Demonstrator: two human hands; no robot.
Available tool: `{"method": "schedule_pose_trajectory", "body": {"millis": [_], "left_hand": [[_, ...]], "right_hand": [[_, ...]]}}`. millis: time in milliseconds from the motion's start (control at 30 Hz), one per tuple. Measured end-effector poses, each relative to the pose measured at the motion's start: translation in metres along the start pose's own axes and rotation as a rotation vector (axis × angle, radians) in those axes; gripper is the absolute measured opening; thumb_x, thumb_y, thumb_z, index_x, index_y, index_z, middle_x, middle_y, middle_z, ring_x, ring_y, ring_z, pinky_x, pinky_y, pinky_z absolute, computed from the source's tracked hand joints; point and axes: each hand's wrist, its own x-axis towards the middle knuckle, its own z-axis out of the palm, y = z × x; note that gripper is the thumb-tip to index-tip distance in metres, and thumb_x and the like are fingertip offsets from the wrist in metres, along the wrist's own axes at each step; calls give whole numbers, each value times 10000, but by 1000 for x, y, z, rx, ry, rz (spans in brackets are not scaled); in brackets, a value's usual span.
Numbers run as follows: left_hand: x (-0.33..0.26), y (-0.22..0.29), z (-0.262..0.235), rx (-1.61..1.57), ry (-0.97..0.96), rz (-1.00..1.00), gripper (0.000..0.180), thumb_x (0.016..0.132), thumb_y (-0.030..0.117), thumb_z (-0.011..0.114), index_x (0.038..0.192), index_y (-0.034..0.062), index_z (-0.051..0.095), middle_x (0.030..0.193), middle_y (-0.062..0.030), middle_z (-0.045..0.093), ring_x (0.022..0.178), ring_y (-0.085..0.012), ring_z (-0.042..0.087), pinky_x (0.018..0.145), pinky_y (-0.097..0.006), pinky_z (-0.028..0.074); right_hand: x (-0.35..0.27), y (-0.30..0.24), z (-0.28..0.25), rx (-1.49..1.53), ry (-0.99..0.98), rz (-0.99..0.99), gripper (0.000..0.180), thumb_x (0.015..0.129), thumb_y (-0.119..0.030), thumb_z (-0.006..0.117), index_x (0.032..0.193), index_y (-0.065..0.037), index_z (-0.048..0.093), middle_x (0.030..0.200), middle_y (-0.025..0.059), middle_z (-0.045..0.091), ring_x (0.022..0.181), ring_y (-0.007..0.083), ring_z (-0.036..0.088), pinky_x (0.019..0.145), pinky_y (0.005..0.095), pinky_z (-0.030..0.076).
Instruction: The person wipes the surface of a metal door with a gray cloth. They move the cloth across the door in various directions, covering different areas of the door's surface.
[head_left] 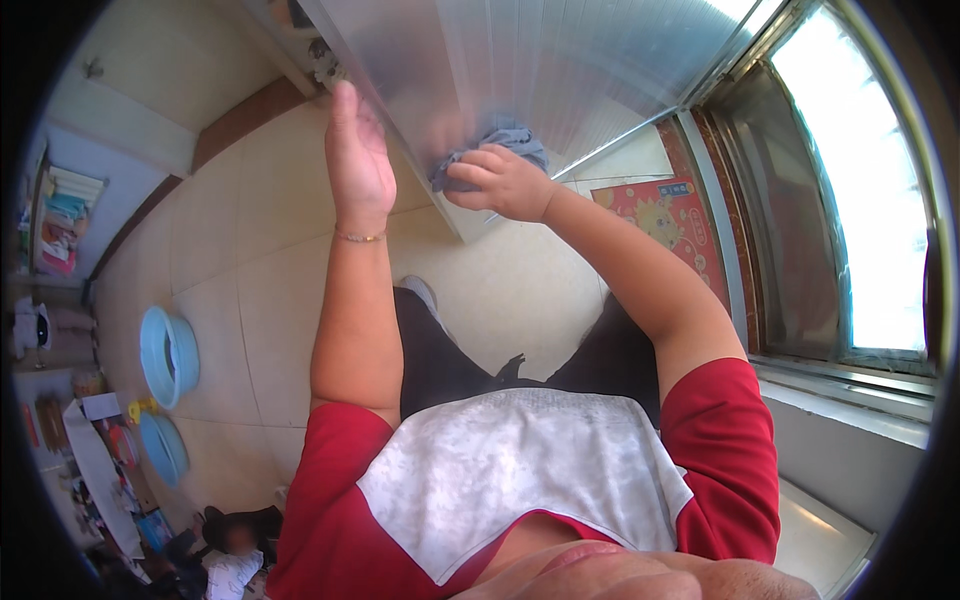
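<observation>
My right hand (500,183) grips a crumpled grey cloth (515,140) and presses it against a shiny, ribbed translucent panel (560,70). The cloth bunches out past the fingers near the panel's lower corner. A blurred reflection shows on the panel beside it. My left hand (360,160), with a bracelet (360,237) at the wrist, is raised by the panel's left edge. Its thumb points up and away, and the palm faces that edge. Nothing shows in it; part of its fingers is foreshortened, so I cannot tell whether they touch the edge.
At the right, a window (850,200) stands beside a red printed mat (665,225). Two blue basins (170,357) are on the left of the tiled floor (270,300), near cluttered shelves (100,450). Another person (235,570) is at the lower left.
</observation>
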Motion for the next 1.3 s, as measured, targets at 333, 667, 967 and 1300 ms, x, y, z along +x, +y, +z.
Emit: {"method": "schedule_pose_trajectory", "body": {"millis": [333,667,967,1300], "left_hand": [[0,3,8,109,5,61,275,938,272,624,1089,44,601,1028,35,570,991,-71,478,936,-251,351],[-5,-3,5,207,71,66,339,949,280,605,1144,4,583,1087,5,581,1029,-87,484,955,-260,351],[-14,0,13,170,49,41,344,959,288,584,1171,18,571,1129,0,567,1062,-101,473,975,-273,339],[-11,3,16,174,16,61,356,970,280,562,1201,10,549,1192,-17,548,1148,-121,451,1026,-296,312]], "right_hand": [[28,10,-38,-41,107,125,295,781,-134,573,1059,-232,596,1193,35,536,1097,236,541,872,338,455],[141,75,-140,23,847,445,513,660,65,601,1148,-92,597,1149,189,523,1054,382,511,927,413,414],[75,34,-60,-103,671,460,576,630,-31,722,1169,-187,592,1194,107,495,1076,339,485,896,418,426],[-38,-5,17,29,85,422,408,827,-63,530,1218,-179,554,1231,133,463,1140,324,477,974,409,416]]}}
